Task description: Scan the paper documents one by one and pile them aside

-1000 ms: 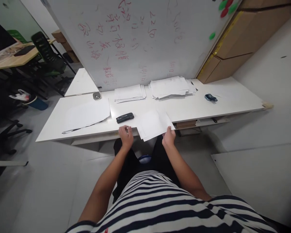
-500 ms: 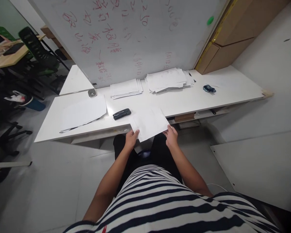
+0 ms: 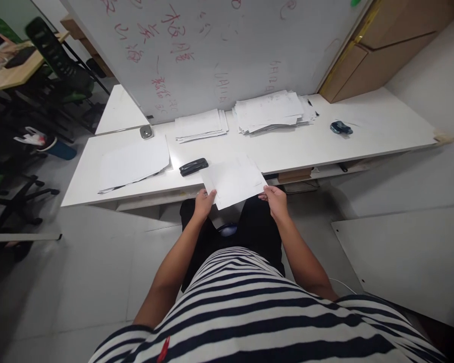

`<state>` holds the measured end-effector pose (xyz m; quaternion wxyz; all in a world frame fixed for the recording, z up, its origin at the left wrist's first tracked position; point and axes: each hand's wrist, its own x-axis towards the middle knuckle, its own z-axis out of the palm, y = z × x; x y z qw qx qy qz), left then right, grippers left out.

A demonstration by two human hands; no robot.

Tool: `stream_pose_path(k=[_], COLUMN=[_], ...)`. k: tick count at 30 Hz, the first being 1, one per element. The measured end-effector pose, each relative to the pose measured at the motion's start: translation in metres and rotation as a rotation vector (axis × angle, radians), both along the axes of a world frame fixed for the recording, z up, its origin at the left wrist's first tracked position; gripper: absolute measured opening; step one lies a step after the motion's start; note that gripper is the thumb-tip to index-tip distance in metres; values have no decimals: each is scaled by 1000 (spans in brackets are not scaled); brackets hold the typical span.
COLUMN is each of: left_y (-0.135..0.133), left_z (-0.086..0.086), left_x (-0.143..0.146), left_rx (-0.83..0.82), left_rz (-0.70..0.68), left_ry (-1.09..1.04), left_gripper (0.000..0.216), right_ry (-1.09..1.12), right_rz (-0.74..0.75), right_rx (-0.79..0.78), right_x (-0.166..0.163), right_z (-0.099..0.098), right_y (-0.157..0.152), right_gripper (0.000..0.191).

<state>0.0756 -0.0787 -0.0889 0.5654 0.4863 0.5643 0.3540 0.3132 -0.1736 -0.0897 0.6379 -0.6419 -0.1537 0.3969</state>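
Note:
White paper [image 3: 234,181] lies partly over the front edge of the white table, its near end raised above my lap. How many sheets there are I cannot tell. My left hand [image 3: 204,202] pinches its near left corner, thumb on top. At the right corner my right hand [image 3: 275,200] grips the paper between thumb and fingers. Just left of the paper is a black stapler [image 3: 193,167], close to its far left edge. A flat stack of white sheets [image 3: 134,164] rests farther left on the table.
Against the whiteboard [image 3: 227,50] sit a neat paper stack [image 3: 201,124] and a larger uneven pile [image 3: 268,112]. A small grey device [image 3: 146,132] stands at the left. Toward the right lies a dark blue object [image 3: 341,128], near cardboard boxes [image 3: 366,65]. Below runs an open shelf [image 3: 295,174].
The view has tilted and shifted, so the table appears slightly higher. Both hands keep hold of the paper; my right hand's fingers have shifted slightly at its corner.

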Motion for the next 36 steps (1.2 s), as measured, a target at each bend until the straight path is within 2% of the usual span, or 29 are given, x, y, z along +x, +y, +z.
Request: stream_pose_path(k=[5, 11, 16, 20, 24, 28, 30, 33, 36], left_y=[1, 5, 1, -7, -2, 23, 38, 56, 63], left_z=[-2, -11, -9, -6, 10, 48, 65, 78, 72], left_x=[-4, -11, -10, -8, -5, -1, 1, 2, 0], left_rx=[36, 35, -58, -31, 210, 454, 539, 592, 547], left_rz=[-11, -77, -228, -298, -256, -135, -65, 22, 62], left_ry=[59, -16, -93, -103, 33, 75, 60, 27, 7], left_gripper=[39, 44, 49, 48, 38, 35, 33, 36, 41], right_ry=[-27, -7, 119, 1, -178, -413, -485, -457, -372], right_rz=[19, 94, 300, 411, 424, 354, 306, 288, 325], right_rx=[-14, -42, 11, -18, 86, 235, 296, 343, 345], right_x=[-3, 6, 21, 20, 14, 9, 6, -2, -12], right_z=[0, -2, 4, 12, 39, 84, 99, 97, 76], right_y=[-2, 1, 16, 27, 37, 51, 62, 84, 105], right_gripper=[37, 40, 44, 45, 42, 35, 34, 37, 40])
